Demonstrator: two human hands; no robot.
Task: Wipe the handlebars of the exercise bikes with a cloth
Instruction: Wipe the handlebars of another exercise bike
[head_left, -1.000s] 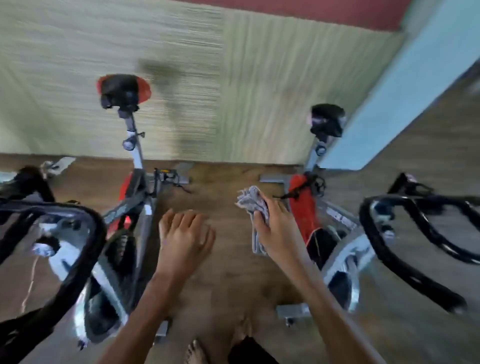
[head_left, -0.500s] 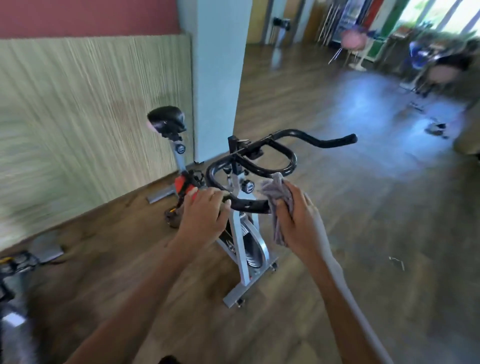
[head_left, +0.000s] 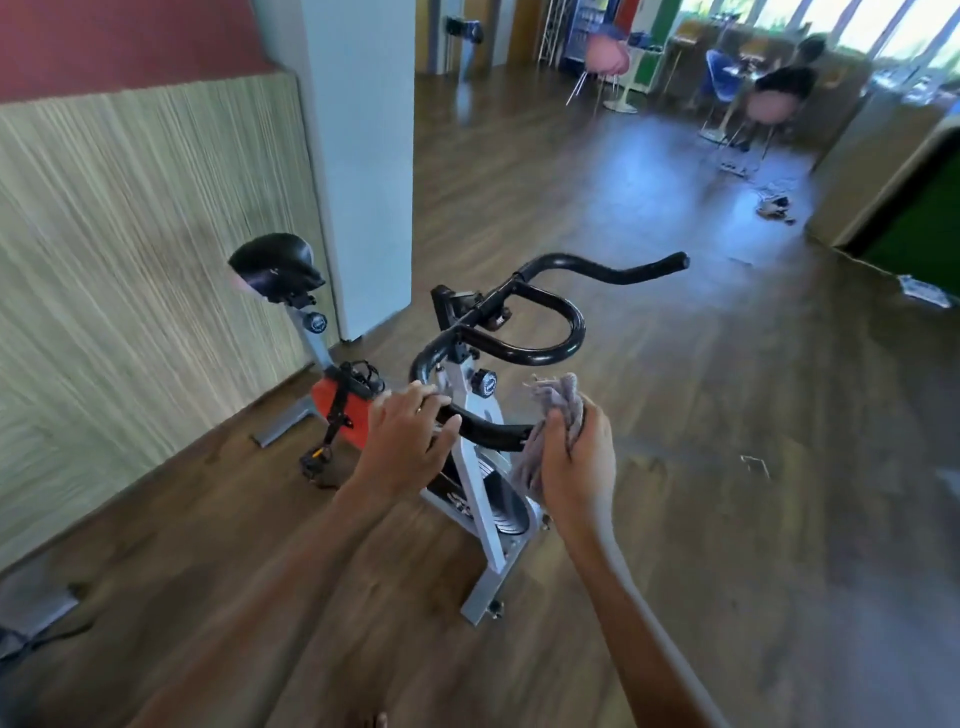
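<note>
Beside the wood-panelled wall stands an orange and white exercise bike (head_left: 467, 467), its black handlebars (head_left: 540, 312) facing the person. Any lettering on the knobs and frame is too blurred to read. The left hand (head_left: 402, 447) curls over the near grip, as it did half a second ago. The right hand (head_left: 579, 457) is closed around a bunched grey cloth (head_left: 553, 410), pressed against that grip's end, now slightly further right than before.
</note>
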